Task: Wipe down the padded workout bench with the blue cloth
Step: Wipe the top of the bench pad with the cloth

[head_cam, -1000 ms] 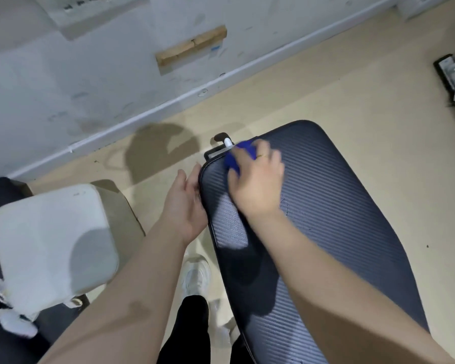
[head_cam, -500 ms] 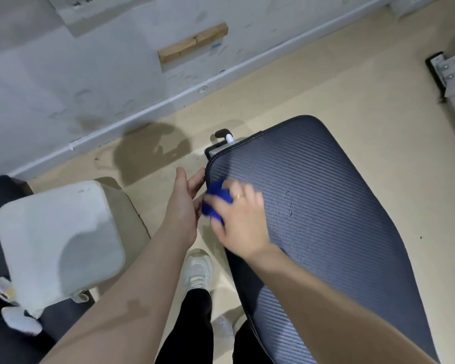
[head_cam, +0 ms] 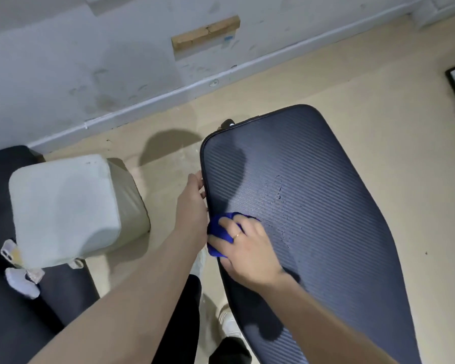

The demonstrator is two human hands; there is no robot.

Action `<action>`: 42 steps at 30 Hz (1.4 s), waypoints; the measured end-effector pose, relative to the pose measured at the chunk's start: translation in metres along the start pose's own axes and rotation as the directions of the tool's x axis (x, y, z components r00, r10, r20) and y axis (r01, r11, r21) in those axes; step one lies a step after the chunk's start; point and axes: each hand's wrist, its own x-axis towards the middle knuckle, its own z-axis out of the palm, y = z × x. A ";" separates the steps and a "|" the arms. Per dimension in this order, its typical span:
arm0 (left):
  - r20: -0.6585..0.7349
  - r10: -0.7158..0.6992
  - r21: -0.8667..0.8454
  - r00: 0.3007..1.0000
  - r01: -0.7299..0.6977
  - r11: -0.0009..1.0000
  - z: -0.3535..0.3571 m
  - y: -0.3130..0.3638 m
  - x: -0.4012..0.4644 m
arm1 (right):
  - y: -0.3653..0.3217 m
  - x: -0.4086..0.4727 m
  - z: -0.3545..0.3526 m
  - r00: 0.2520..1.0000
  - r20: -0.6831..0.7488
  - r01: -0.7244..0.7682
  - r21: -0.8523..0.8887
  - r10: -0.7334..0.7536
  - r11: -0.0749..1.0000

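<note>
Blue soft cloth (head_cam: 218, 231): limp, light; bunch under your right hand (head_cam: 247, 248), which presses it on dark ribbed padded bench (head_cam: 313, 206) | left hand (head_cam: 192, 208): fingers straight, steadying bench's left edge.

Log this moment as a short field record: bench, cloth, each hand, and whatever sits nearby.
bench: dark ribbed padded bench, scuffed patch near its middle
cloth: blue cloth, bunched at the bench's left edge
right hand: right hand presses the cloth onto the pad, fingers curled over it
left hand: left hand rests against the bench's left edge, fingers straight
nearby: pale cushion to the left; wood block on the wall
</note>
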 end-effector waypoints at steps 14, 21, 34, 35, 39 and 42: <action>-0.184 0.216 0.240 0.959 -0.169 0.956 0.029 -0.036 0.014 | 0.022 -0.014 0.005 0.992 -0.102 -0.060 0.084 0.068 0.995; -0.181 0.495 0.606 0.850 -0.300 0.737 0.036 -0.051 0.000 | 0.080 0.062 -0.012 0.899 -0.270 -0.353 0.021 0.345 0.935; -0.112 0.710 0.794 0.696 -0.367 0.485 0.039 -0.066 0.004 | 0.121 0.053 -0.024 0.910 -0.280 -0.321 -0.015 0.304 0.947; -0.092 0.681 0.815 0.727 -0.338 0.471 0.040 -0.066 0.004 | 0.115 0.046 -0.020 0.914 -0.291 -0.301 -0.013 0.284 0.954; -0.046 0.631 0.818 0.775 -0.333 0.470 0.037 -0.067 0.005 | 0.086 -0.010 -0.004 0.982 -0.188 -0.012 0.024 0.017 1.000; -0.025 0.648 0.828 0.761 -0.348 0.440 0.037 -0.068 0.005 | 0.111 -0.004 -0.013 0.984 -0.174 0.030 -0.016 -0.033 0.999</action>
